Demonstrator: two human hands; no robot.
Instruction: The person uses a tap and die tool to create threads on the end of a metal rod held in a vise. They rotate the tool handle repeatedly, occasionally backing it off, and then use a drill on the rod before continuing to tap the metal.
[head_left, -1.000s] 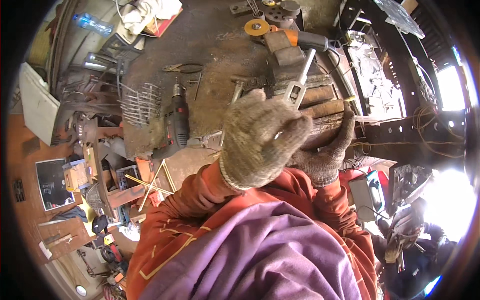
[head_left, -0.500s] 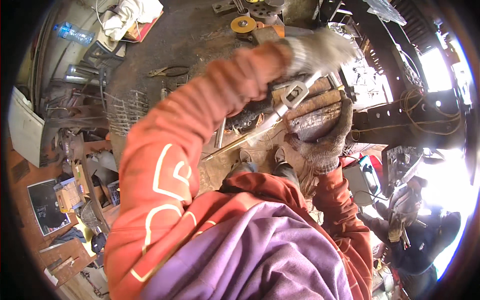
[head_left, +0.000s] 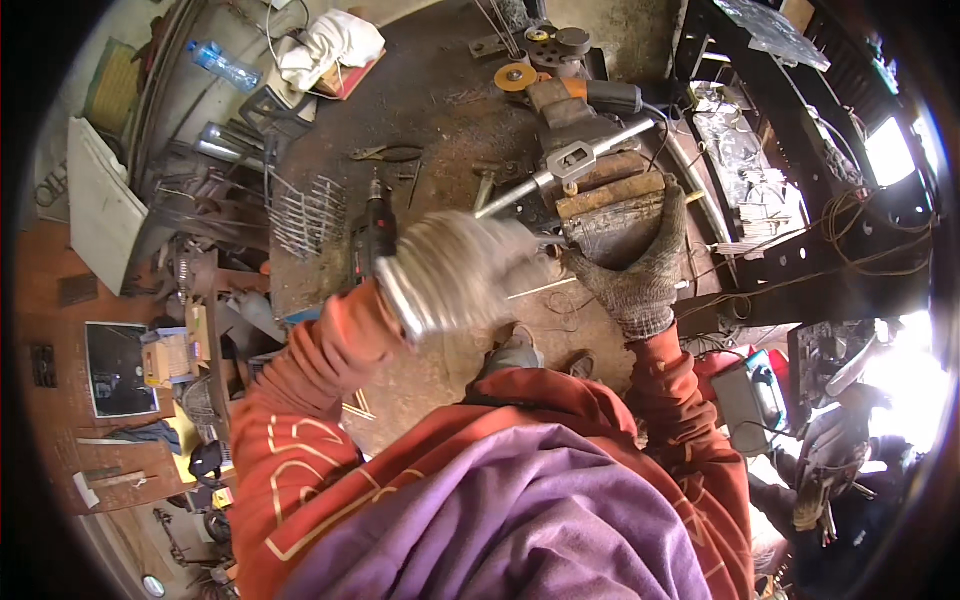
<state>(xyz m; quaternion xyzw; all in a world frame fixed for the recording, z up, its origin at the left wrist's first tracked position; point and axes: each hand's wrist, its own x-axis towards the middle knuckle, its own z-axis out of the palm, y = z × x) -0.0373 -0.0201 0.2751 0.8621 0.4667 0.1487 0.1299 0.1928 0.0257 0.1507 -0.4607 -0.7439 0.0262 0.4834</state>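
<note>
A silver tap wrench (head_left: 622,136) lies slantwise over the bench edge, its slotted middle beside two brown round bars (head_left: 612,194). My left hand (head_left: 465,265), in a pale knitted glove, is smeared by motion near the wrench's lower-left end. Its fingers are too blurred to read, and whether it touches the handle is unclear. My right hand (head_left: 640,275), in a grey glove, is wrapped round a worn, brownish block (head_left: 612,232) beneath the bars. The thumb lies on the block's left side and the fingers run up its right side.
On the dark workbench (head_left: 450,120) lie pliers (head_left: 388,154), a drill (head_left: 375,235), a rack of metal rods (head_left: 305,215) and an angle grinder (head_left: 610,95). A dark steel beam (head_left: 790,240) with loose wire stands at right. Another person's gloved hand (head_left: 835,450) shows at lower right.
My left hand has swung from the wrench's upper-right end down to its lower-left side. The wrench lies at a flatter slant. My right hand keeps its grip on the block. The view has shifted somewhat.
</note>
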